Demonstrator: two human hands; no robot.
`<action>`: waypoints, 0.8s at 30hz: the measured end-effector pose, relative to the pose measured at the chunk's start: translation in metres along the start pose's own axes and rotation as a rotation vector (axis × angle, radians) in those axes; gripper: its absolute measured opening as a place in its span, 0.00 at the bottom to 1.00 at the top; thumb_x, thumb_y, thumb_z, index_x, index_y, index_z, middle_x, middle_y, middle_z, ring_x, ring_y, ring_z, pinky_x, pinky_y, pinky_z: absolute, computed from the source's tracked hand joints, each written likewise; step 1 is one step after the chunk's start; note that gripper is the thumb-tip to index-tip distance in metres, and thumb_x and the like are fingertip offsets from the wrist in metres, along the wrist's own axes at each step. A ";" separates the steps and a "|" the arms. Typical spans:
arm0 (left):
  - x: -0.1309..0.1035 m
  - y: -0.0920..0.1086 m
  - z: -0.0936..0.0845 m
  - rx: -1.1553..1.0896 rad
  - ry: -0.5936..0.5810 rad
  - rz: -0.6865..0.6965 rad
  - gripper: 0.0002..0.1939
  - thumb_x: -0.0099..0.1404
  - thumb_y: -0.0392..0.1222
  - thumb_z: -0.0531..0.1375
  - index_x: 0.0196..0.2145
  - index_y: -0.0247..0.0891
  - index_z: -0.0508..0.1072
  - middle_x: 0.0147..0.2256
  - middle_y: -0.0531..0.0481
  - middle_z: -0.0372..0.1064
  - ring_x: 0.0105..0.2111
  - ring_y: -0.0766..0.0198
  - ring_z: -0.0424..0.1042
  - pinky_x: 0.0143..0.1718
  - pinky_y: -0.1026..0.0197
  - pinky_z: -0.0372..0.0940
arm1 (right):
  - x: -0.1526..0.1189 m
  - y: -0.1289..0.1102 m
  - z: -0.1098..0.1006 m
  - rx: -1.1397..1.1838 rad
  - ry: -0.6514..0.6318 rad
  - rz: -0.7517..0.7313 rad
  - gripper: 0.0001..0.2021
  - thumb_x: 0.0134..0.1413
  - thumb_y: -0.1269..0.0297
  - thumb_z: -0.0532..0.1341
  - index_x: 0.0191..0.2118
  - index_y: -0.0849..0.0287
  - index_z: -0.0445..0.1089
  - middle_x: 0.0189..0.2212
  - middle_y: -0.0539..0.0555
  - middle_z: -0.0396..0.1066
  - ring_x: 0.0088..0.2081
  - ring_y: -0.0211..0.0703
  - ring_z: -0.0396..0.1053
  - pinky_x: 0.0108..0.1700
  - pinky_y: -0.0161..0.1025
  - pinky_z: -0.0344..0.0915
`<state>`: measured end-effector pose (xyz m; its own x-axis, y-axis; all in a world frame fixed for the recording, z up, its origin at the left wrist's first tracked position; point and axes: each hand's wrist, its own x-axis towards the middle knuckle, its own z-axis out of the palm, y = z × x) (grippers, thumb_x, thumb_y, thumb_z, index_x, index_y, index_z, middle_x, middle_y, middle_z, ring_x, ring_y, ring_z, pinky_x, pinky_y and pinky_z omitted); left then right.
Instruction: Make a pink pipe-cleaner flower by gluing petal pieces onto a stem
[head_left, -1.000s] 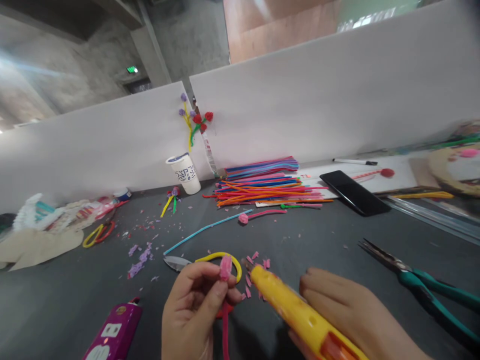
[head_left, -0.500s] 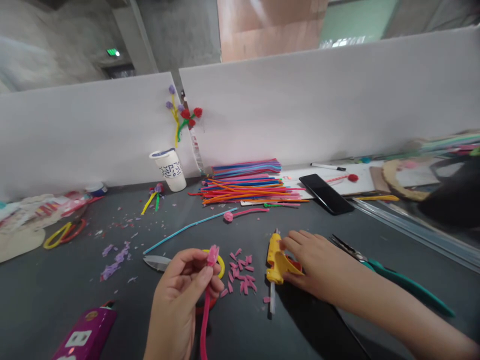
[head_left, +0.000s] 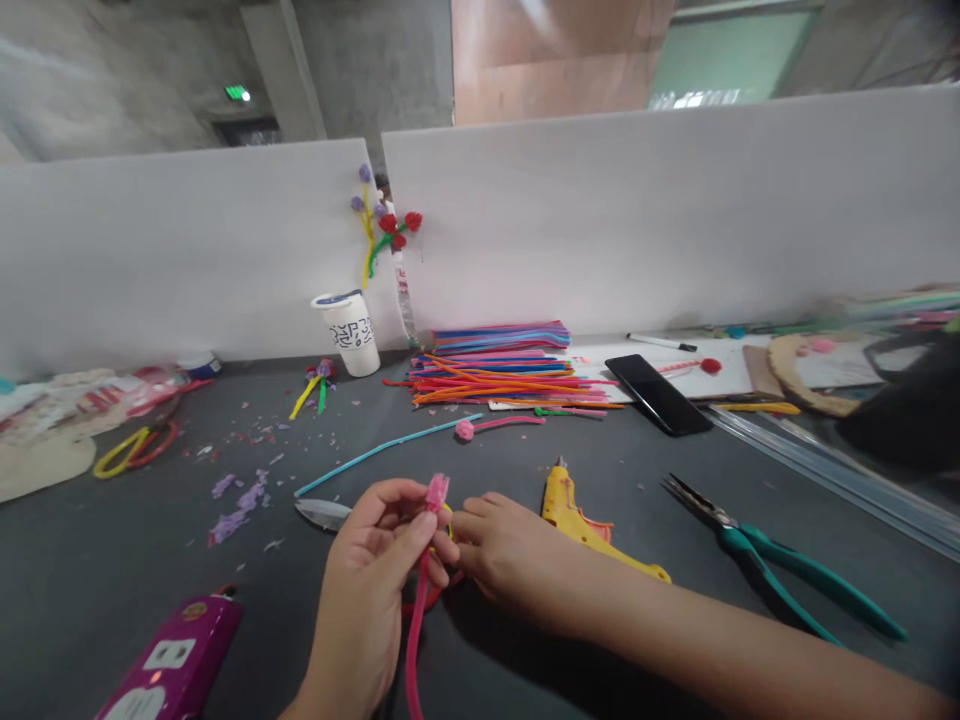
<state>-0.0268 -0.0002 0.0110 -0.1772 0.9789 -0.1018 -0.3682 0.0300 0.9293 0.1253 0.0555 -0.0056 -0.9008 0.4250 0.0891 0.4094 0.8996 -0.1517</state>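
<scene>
My left hand [head_left: 375, 590] is closed on a pink pipe cleaner [head_left: 417, 640], pinched between thumb and fingers. A tuft of pink pieces [head_left: 438, 492] tops its upper end, and the stem hangs below. My right hand [head_left: 499, 540] is close beside it, low over the table, fingers curled down together. Its fingertips are out of sight, so what they grip cannot be made out; the hand covers the spot of the loose pink clippings. Behind the right wrist lies a yellow glue gun [head_left: 564, 500]. Scissors [head_left: 322, 513] lie partly under my left hand.
Green-handled pliers [head_left: 739, 535] lie at right, a black phone [head_left: 656, 393] behind them. Bundled pipe cleaners [head_left: 495, 375] and a paper cup [head_left: 349, 335] stand towards the white partition. A pink-headed stem [head_left: 465, 430] and blue pipe cleaner [head_left: 382, 455] lie mid-table; a purple box [head_left: 176, 655] front left.
My right hand has let go of the glue gun and moved left, over the pink clippings beside my left hand. The left hand keeps its hold. The view has shifted slightly.
</scene>
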 end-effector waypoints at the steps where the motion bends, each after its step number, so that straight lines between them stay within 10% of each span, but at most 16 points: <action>1: 0.000 0.000 0.000 0.000 0.002 0.003 0.08 0.56 0.36 0.66 0.34 0.38 0.72 0.24 0.52 0.75 0.18 0.72 0.69 0.19 0.72 0.63 | 0.000 0.001 0.000 0.002 0.003 -0.001 0.05 0.60 0.71 0.57 0.37 0.62 0.71 0.35 0.56 0.70 0.40 0.45 0.64 0.42 0.41 0.58; 10: 0.001 0.001 0.001 0.019 0.012 0.008 0.09 0.55 0.36 0.66 0.34 0.37 0.72 0.25 0.52 0.75 0.18 0.72 0.69 0.19 0.72 0.64 | 0.001 0.007 0.005 0.133 0.048 0.048 0.06 0.60 0.72 0.57 0.33 0.61 0.71 0.32 0.55 0.72 0.37 0.44 0.66 0.40 0.39 0.59; 24: -0.006 -0.003 0.011 0.016 -0.011 -0.140 0.10 0.51 0.35 0.69 0.32 0.35 0.73 0.24 0.51 0.75 0.18 0.70 0.70 0.17 0.72 0.64 | -0.034 0.002 -0.056 1.004 0.259 0.470 0.05 0.55 0.69 0.58 0.32 0.58 0.72 0.26 0.47 0.74 0.29 0.35 0.70 0.30 0.29 0.63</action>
<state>-0.0146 -0.0034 0.0131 -0.1156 0.9670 -0.2272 -0.3742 0.1695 0.9117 0.1649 0.0489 0.0461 -0.5838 0.8119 -0.0020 0.2930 0.2083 -0.9332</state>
